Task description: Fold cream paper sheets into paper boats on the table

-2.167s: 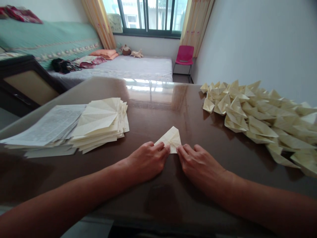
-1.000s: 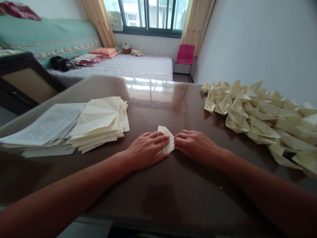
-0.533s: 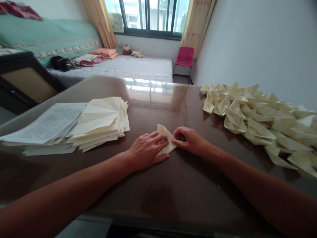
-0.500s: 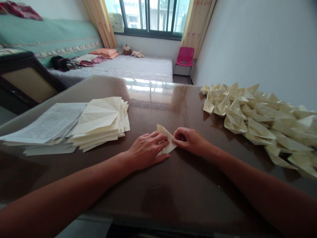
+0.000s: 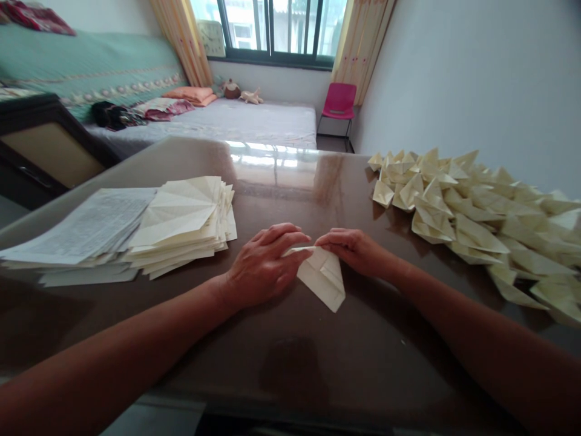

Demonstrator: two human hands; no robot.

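A small folded sheet of cream paper [image 5: 324, 280] lies on the brown table between my hands, one pointed end toward me. My left hand [image 5: 270, 260] is at its upper left edge, thumb and fingers closed around the paper's left corner, part of which they hide. The fingers of my right hand [image 5: 351, 247] are pinched on the paper's top edge. Left of my hands is a stack of creased cream sheets [image 5: 181, 212]. On the right side lies a large heap of folded paper shapes [image 5: 476, 212] with pointed tips.
Printed white sheets [image 5: 86, 224] lie beside the cream stack. The glossy table [image 5: 272, 357] reflects the window. Beyond it are a bed [image 5: 267, 124], a pink chair [image 5: 339, 102] and a dark cabinet [image 5: 49, 142] at the left.
The folded paper has been turned, so its point now faces me rather than upward. My left hand has lifted off its face to the upper edge; my right hand has shifted slightly up.
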